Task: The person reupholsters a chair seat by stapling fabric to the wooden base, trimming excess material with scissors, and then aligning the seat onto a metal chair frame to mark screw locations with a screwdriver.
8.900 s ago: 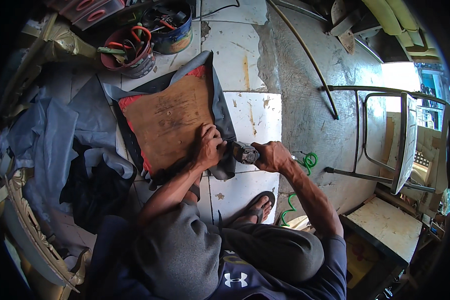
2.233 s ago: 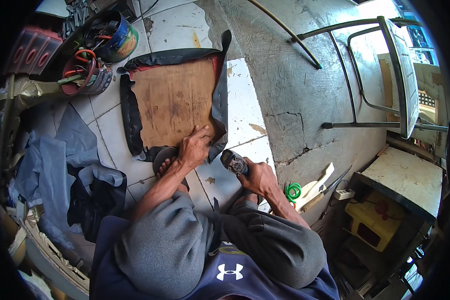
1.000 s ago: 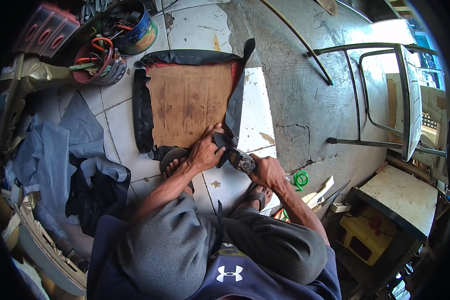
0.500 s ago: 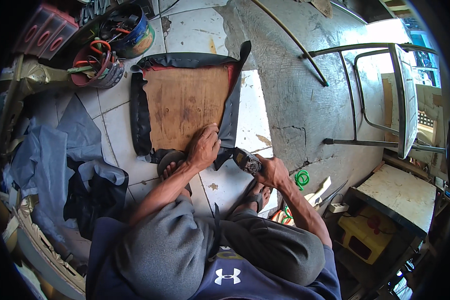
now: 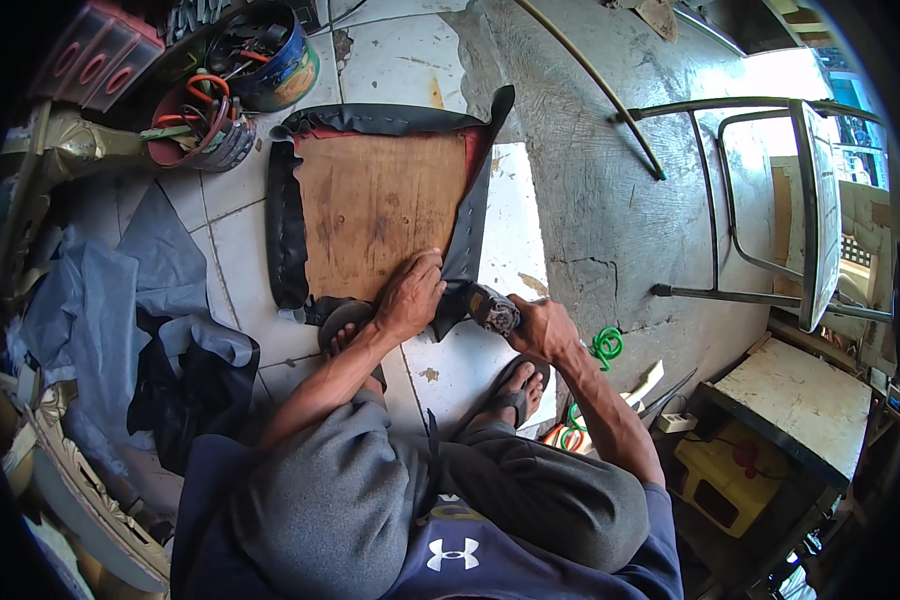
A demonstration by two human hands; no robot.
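Note:
A square wooden panel (image 5: 365,200) lies on the floor, edged with stapled black fabric (image 5: 286,230), with red material showing beneath it along the top and upper right. My left hand (image 5: 408,298) presses at the panel's lower right, its bent fingers gripping the fabric edge. My right hand (image 5: 542,328) is closed on a dark staple gun (image 5: 493,312), whose nose meets or nearly meets the black fabric beside my left fingers. Just under the panel's lower left edge my sandalled left foot (image 5: 345,335) shows.
Tool buckets (image 5: 200,135) stand at upper left; loose grey and black cloth (image 5: 130,310) lies at left. A metal-framed chair (image 5: 810,220) lies on its side at right, near a long pole (image 5: 590,80). A coiled green hose (image 5: 607,348) and a small stand (image 5: 785,395) sit lower right.
The panel sits straighter than at the first frame. Since two seconds ago, the staple gun has moved up to the fabric edge. Over the last second it shifted slightly right, then back left.

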